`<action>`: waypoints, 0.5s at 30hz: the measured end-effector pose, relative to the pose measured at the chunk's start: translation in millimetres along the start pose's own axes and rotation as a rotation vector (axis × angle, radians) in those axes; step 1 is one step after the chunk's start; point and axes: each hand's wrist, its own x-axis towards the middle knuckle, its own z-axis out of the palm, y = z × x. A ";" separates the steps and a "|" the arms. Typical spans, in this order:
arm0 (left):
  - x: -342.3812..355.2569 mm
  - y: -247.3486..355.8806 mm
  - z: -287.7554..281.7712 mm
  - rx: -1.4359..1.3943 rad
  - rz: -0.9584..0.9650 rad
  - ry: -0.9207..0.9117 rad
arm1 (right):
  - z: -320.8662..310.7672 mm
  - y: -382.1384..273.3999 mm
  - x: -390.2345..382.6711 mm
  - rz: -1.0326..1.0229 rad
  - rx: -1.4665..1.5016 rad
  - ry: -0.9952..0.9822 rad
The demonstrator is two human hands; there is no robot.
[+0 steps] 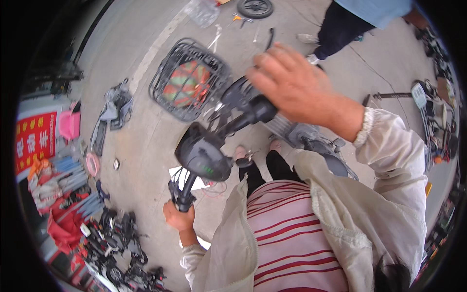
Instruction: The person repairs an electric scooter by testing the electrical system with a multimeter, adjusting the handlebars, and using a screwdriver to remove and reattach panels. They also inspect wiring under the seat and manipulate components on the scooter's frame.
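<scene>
A black handlebar with a display housing and small green lights runs diagonally across the middle, with cables and levers attached. My left hand is closed on its lower-left grip. My right hand is over the upper-right end, its fingers blurred and slightly curved; whether it grips anything is unclear. Beyond the bar lies a black wire basket with a red-and-green patterned piece inside. Part of a grey vehicle body shows behind my right arm.
A person in dark trousers stands at top right, near a loose wheel and scattered parts. At left are a red banner, pink tub, grey cloth and parked two-wheelers. More machinery lines the right.
</scene>
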 end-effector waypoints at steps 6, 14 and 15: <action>7.2 0.8 -3.9 -0.054 -0.078 0.028 | -0.6 -7.7 0.9 0.054 -0.013 0.045; 5.1 -1.0 -5.0 -0.058 -0.110 0.005 | -0.1 -11.6 8.3 0.052 -0.009 0.023; 3.7 -1.1 -4.4 -0.037 -0.119 -0.004 | -0.2 -11.3 8.3 0.068 -0.002 -0.050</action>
